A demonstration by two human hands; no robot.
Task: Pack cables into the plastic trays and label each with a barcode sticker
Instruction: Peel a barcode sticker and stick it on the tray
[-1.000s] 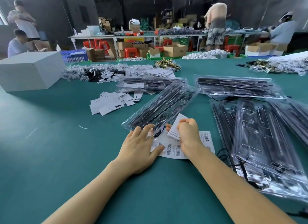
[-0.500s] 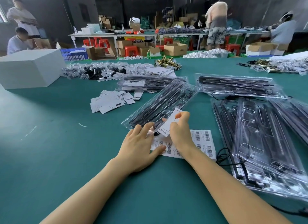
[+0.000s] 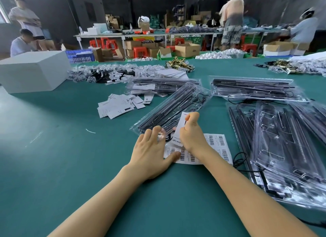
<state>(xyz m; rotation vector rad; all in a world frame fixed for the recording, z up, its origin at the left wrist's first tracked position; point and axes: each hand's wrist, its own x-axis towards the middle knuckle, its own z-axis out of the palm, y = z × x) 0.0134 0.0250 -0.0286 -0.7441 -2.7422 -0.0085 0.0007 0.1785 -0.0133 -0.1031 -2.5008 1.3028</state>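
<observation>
A sheet of barcode stickers [image 3: 217, 146] lies on the green table in front of me. My left hand [image 3: 151, 152] lies flat, fingers straight, with its thumb on the sheet's left edge and its fingertips at the near end of a clear plastic tray [image 3: 172, 109] holding black cables. My right hand [image 3: 192, 134] pinches a white label [image 3: 180, 129] and holds it up over that tray's near end. The label's printed side faces left.
More filled clear trays lie at the right [image 3: 282, 157] and beyond [image 3: 254, 88], one with a loose black cable [image 3: 238, 159]. A pile of white cards [image 3: 120, 106] and a white box [image 3: 33, 70] sit at the left. People work at far tables.
My right hand has lifted the white label off the sticker sheet and carried it forward and up over the tray's near end. My left hand has stayed pressed in place.
</observation>
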